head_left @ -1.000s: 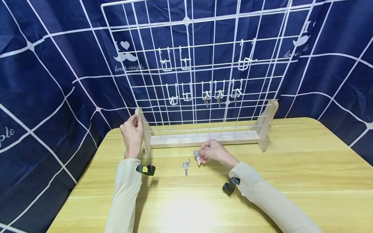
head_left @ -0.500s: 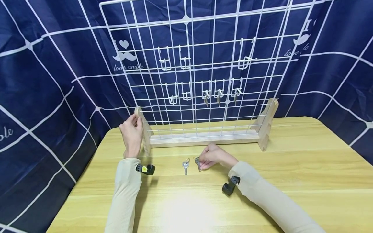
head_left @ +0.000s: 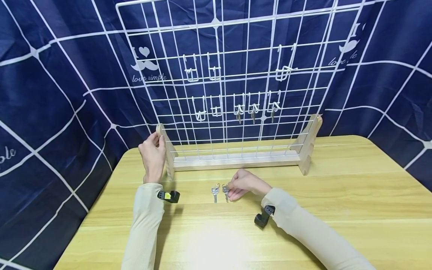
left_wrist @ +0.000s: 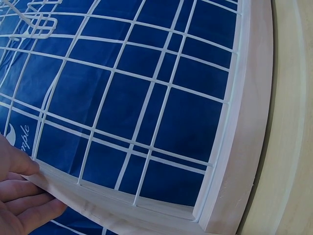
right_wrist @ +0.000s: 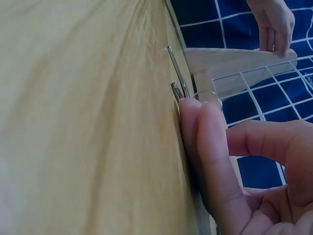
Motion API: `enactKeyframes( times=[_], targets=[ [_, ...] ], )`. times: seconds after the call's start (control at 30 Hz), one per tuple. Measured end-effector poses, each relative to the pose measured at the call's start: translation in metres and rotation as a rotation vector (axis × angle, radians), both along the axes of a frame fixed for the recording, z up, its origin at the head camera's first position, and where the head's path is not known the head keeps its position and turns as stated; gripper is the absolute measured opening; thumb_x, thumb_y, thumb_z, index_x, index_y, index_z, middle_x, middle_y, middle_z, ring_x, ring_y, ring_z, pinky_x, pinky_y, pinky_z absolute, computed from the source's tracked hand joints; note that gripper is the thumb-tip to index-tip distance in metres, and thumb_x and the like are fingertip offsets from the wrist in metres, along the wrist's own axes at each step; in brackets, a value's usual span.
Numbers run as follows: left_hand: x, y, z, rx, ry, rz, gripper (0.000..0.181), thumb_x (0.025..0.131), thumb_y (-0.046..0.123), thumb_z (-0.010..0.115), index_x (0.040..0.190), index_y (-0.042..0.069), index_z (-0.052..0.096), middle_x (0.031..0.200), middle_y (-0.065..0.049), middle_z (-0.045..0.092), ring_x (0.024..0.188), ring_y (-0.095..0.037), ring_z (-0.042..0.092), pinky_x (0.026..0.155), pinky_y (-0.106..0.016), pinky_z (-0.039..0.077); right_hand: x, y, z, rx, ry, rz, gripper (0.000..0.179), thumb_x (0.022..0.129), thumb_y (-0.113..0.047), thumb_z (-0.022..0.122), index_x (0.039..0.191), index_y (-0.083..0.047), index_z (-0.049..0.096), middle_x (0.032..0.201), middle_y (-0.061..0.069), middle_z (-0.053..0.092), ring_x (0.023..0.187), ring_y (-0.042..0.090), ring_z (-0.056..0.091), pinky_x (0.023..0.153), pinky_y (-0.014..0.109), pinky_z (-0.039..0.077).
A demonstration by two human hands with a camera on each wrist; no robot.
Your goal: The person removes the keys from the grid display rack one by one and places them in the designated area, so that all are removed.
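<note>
Two small metal keys, each with a ring, lie side by side on the table in front of the rack. My right hand (head_left: 248,183) pinches the right-hand key (head_left: 225,192) at its edge, low at the tabletop. Left of it rests the other key (head_left: 215,192). In the right wrist view, the thumb and fingers meet at the near key (right_wrist: 176,91), and a thin ring (right_wrist: 208,91) stands up behind them. My left hand (head_left: 153,157) grips the top of the rack's left wooden upright (head_left: 170,153); the left wrist view shows its fingers curled over the wood.
A white wire grid stands in a wooden base (head_left: 236,163). White hooks hang on it in two rows. Three lower hooks each carry a key, one being the middle key (head_left: 254,116). Behind is a dark blue curtain (head_left: 398,97). The wooden table (head_left: 337,187) extends to both sides.
My right hand has moved the key left and slightly toward me, down to the tabletop, beside the other key. The key now lies straighter. My left hand has stayed on the upright.
</note>
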State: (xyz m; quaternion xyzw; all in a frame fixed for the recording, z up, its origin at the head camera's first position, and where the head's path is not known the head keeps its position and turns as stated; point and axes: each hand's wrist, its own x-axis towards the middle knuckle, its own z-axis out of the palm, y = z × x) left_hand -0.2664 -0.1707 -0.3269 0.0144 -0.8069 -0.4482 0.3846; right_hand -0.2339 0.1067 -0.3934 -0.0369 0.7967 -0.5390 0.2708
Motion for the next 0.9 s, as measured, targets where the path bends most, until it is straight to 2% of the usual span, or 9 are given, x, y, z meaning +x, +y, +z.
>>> enactKeyframes(
  times=[0.27,0.47,0.7,0.8,0.9],
  targets=[
    [0.000,0.001,-0.001,-0.001,-0.009,0.004,0.025,0.091,0.002,0.058,0.110,-0.011,0.067,0.101,-0.024,0.068,0.091,-0.032,0.070,0.077,-0.043,0.057,0.008,0.004,0.001,0.012,0.013,-0.035,0.008,0.087,0.001,0.063,0.083,0.008,0.062,0.072,0.019,0.068,0.057,0.019,0.068,0.061,0.031,0.059],
    [0.000,0.000,-0.001,-0.003,0.004,0.002,0.025,0.091,0.002,0.059,0.111,-0.011,0.066,0.101,-0.025,0.068,0.091,-0.032,0.070,0.077,-0.043,0.057,0.014,0.007,0.003,0.046,0.009,-0.066,0.010,0.083,0.004,0.067,0.087,0.005,0.058,0.072,0.020,0.067,0.055,0.020,0.067,0.059,0.031,0.058],
    [0.001,0.001,-0.001,-0.009,-0.004,0.007,0.025,0.091,0.002,0.059,0.111,-0.011,0.066,0.102,-0.024,0.068,0.091,-0.032,0.070,0.078,-0.043,0.057,0.017,0.015,0.007,0.021,-0.004,-0.014,0.016,0.083,0.005,0.068,0.090,0.006,0.053,0.074,0.021,0.066,0.056,0.020,0.067,0.059,0.032,0.059],
    [0.001,0.001,0.000,-0.009,0.000,0.005,0.025,0.091,0.002,0.059,0.111,-0.011,0.067,0.101,-0.024,0.068,0.091,-0.032,0.070,0.078,-0.043,0.057,0.017,0.021,0.015,0.040,0.038,0.004,0.015,0.084,0.002,0.067,0.092,0.006,0.054,0.076,0.020,0.067,0.059,0.022,0.068,0.061,0.033,0.059],
    [0.000,0.001,0.000,-0.009,0.006,0.003,0.024,0.091,0.001,0.059,0.110,-0.011,0.067,0.101,-0.025,0.068,0.090,-0.032,0.070,0.077,-0.042,0.057,0.015,0.025,0.032,0.096,0.129,-0.009,0.011,0.087,0.002,0.063,0.095,0.007,0.058,0.078,0.018,0.068,0.066,0.025,0.069,0.065,0.034,0.059]
  ],
)
